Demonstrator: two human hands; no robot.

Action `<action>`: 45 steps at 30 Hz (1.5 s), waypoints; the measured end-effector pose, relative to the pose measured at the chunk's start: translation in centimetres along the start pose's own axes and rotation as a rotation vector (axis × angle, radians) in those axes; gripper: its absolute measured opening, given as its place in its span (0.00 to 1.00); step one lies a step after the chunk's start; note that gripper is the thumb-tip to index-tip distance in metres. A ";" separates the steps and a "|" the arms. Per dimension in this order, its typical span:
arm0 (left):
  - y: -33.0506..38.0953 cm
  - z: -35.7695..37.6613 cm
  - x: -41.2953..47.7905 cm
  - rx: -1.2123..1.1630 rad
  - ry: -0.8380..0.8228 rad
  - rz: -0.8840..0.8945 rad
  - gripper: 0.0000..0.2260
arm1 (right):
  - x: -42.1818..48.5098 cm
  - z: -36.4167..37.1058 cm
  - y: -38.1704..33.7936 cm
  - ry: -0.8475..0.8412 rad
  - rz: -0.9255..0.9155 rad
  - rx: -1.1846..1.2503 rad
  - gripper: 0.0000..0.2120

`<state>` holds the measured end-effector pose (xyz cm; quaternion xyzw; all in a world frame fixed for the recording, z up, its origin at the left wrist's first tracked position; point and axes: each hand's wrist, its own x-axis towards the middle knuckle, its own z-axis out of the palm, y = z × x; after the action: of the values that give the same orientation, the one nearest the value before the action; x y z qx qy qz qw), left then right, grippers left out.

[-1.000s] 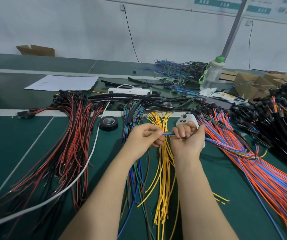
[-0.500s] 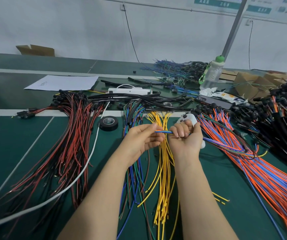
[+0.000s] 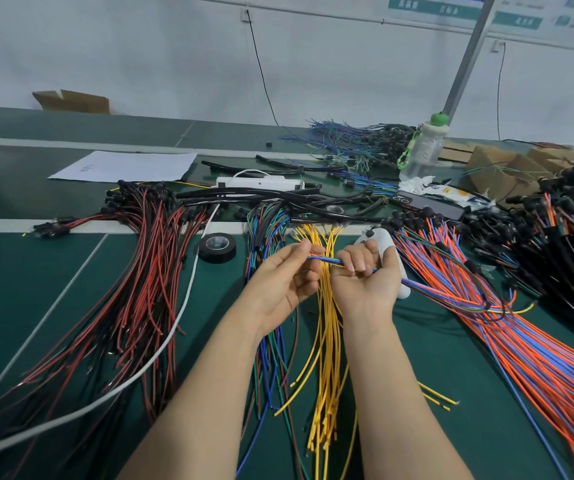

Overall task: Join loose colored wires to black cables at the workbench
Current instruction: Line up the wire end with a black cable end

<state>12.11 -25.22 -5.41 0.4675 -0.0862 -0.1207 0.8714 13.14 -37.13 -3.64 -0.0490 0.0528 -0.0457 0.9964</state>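
Wire-strewn workbench (image 3: 452,375) of an assembly workshop

A dark green bench (image 3: 36,289) with pale stripes runs along a plain white wall (image 3: 140,46) under flat, even light. Teal signs (image 3: 434,8) hang high at right, a black cord (image 3: 261,71) drops from a socket (image 3: 245,14), a grey post (image 3: 465,60) rises at a slant, and an open cardboard box (image 3: 71,102) sits at the far edge.
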 end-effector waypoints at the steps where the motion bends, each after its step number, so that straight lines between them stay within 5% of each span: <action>1: 0.0 0.0 0.0 0.001 0.006 0.003 0.09 | 0.0 0.0 0.1 0.000 0.003 -0.001 0.21; 18: -0.3 0.2 0.0 -0.071 -0.063 -0.049 0.08 | -0.2 0.3 0.8 -0.039 -0.012 -0.015 0.23; 25: -0.7 0.4 0.2 0.467 0.005 0.109 0.03 | 0.4 -0.4 -0.3 0.035 -0.096 -0.085 0.26; 30: -0.8 0.7 0.2 0.638 -0.011 0.256 0.09 | 0.6 -0.5 -0.6 0.092 -0.097 -0.074 0.25; 45: -0.3 0.0 -0.2 0.292 -0.014 0.014 0.03 | 0.5 -0.7 -0.7 0.065 0.061 -0.067 0.22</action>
<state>11.85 -25.32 -5.62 0.5877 -0.1124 -0.1039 0.7945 13.51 -37.99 -4.28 -0.0791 0.0882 -0.0151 0.9928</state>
